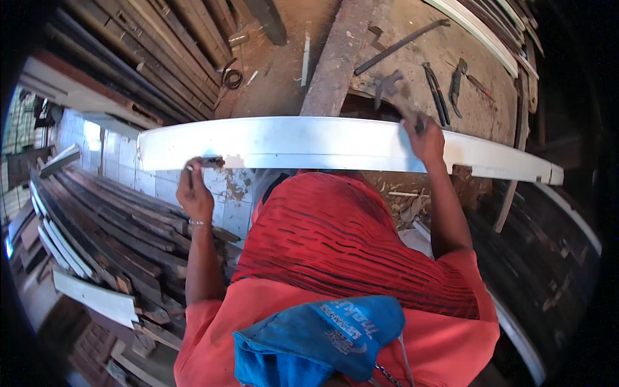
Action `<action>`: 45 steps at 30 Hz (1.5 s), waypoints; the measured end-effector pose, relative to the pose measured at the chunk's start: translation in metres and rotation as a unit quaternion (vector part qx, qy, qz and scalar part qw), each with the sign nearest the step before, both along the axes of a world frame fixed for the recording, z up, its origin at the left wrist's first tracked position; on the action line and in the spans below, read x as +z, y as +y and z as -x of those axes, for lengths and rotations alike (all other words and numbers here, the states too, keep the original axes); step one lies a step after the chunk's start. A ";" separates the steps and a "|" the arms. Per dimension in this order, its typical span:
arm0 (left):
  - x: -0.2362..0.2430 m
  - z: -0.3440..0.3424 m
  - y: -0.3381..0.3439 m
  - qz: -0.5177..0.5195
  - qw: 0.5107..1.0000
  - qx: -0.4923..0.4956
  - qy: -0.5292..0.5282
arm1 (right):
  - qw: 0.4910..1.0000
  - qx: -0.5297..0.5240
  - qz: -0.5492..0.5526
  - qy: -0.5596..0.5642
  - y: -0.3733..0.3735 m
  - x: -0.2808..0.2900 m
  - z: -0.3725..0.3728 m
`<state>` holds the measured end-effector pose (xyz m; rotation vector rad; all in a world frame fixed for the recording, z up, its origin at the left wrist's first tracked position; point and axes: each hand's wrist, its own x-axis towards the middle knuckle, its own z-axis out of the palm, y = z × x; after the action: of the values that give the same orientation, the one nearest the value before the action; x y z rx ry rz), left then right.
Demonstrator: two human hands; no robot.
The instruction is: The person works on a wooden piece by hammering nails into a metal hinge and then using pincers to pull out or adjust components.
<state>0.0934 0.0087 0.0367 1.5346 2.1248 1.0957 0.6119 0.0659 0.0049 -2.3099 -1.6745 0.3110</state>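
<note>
A long white painted board (pixel 309 142) runs across the view at chest height, its right end (pixel 548 174) sticking out past the bench. My left hand (pixel 195 190) reaches up to the board's lower edge near its left end and pinches a small dark object (pixel 209 160) against it. My right hand (pixel 425 138) sits on the board's upper edge right of centre, closed around the handle of a claw hammer (pixel 389 87) whose head is raised above the board.
A dusty workbench (pixel 412 51) behind the board carries two pliers (pixel 435 87), a cutter (pixel 458 80) and a long dark bar (pixel 400 45). Stacked planks (pixel 109 219) fill the left. More timber (pixel 161 45) leans at upper left. A blue cloth (pixel 322 335) hangs on my chest.
</note>
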 end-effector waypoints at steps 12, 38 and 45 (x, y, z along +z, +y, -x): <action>0.076 0.091 0.047 -0.384 0.833 0.194 -0.347 | 0.985 -0.078 0.122 -0.093 0.103 -0.105 -0.163; -0.076 -0.317 0.197 0.249 0.767 -0.288 -0.517 | 0.739 -0.264 -0.100 0.611 0.012 -0.007 -0.062; -0.109 -0.244 0.168 0.269 0.817 -0.407 -0.308 | 0.792 -0.216 -0.097 0.563 0.002 -0.015 -0.055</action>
<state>0.3373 0.1768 -0.0725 1.3169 1.0076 0.4900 0.6667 0.0681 -0.0105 -1.6262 -0.5236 1.0694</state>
